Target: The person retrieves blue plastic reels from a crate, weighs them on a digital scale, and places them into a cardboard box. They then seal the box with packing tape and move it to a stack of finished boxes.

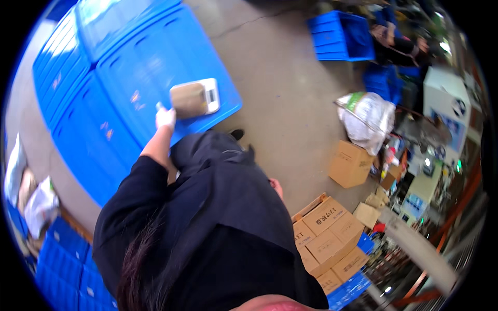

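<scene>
A white digital scale (212,96) with a dark display lies on the blue plastic lid (150,62) ahead of me. On its left part rests a brown, boxy package (188,100), blurred. My left hand (166,118) is beside the package's near left corner, over the lid. A small pale bit shows at its fingertips; blur hides whether it is a fingertip or something held. Beside my body, my right hand (276,187) shows only in part, mostly hidden by my dark clothing, and its fingers cannot be made out.
More blue bins (62,78) adjoin on the left. To the right stand a brown carton (351,164), a white woven sack (367,119) and stacked cartons (332,228) on a pallet. Farther off, another person (399,49) is beside an open blue crate (342,36).
</scene>
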Demonstrator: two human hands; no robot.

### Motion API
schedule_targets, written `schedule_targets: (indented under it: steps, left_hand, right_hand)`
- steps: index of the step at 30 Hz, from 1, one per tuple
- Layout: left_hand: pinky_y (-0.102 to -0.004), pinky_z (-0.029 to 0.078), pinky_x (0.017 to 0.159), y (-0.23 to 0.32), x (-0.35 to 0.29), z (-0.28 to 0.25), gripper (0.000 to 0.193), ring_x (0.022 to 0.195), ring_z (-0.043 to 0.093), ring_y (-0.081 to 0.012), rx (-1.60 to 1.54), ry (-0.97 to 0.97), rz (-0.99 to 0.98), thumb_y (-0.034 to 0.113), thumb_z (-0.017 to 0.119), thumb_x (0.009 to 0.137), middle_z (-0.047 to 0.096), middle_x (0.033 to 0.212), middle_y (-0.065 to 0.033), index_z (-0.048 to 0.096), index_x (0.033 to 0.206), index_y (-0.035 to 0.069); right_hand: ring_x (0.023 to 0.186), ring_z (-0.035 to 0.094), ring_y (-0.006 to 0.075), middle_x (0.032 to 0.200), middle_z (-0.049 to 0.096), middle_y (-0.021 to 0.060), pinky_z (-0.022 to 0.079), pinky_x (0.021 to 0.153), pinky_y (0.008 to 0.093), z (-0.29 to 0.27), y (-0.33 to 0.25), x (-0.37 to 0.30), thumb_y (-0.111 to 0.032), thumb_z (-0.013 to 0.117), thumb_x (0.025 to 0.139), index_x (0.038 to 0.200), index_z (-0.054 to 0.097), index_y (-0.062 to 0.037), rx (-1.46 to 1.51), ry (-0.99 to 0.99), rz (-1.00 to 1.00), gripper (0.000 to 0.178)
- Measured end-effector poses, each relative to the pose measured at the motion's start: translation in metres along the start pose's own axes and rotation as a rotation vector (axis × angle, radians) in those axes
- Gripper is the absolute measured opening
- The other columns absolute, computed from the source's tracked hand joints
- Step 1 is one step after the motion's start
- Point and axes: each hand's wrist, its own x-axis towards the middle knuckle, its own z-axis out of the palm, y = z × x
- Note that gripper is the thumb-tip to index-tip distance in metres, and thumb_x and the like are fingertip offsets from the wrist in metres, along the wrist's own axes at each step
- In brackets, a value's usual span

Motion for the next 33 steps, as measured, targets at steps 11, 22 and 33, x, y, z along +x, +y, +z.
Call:
schedule_targets:
  steps: [11, 22, 33]
  left_hand:
    - [-0.0479, 0.023, 0.112, 0.039, -0.019, 0.016, 0.079, 0.137, 0.030, -0.0357, 0.235, 0.234, 0.135, 0.053, 0.057, 0.085, 0.036, 0.145, -0.0218, 0.030, 0.146, 0.010]
    - [-0.0455, 0.047, 0.089, 0.075, 0.100, 0.042, 0.045, 0.102, 0.057, -0.0392, 0.611, -0.260, 0.636, 0.041, 0.035, 0.097, 0.060, 0.107, -0.0209, 0.061, 0.112, 0.008]
    - [-0.0457, 0.042, 0.100, 0.043, 0.112, 0.057, 0.063, 0.115, 0.053, -0.0421, 0.506, -0.420, 0.326, 0.055, 0.029, 0.095, 0.058, 0.119, -0.0281, 0.059, 0.119, 0.005]
  right_hand:
    - [0.085, 0.057, 0.0108, 0.101, 0.063, 0.0038, 0.045, 0.072, 0.0251, 0.005, -0.094, -0.040, -0.020, 0.058, 0.094, 0.122, 0.054, -0.0041, -0.136, 0.089, 0.077, 0.032]
    - [0.090, 0.062, 0.0149, 0.102, 0.067, 0.0084, 0.050, 0.082, 0.0301, -0.027, -0.049, -0.022, -0.024, 0.063, 0.090, 0.118, 0.058, -0.0030, -0.209, 0.154, 0.061, 0.034]
    - [0.085, 0.062, 0.0131, 0.098, 0.067, 0.0062, 0.050, 0.076, 0.0288, 0.001, -0.053, -0.001, -0.026, 0.064, 0.090, 0.115, 0.060, -0.0040, -0.269, 0.188, 0.038, 0.033]
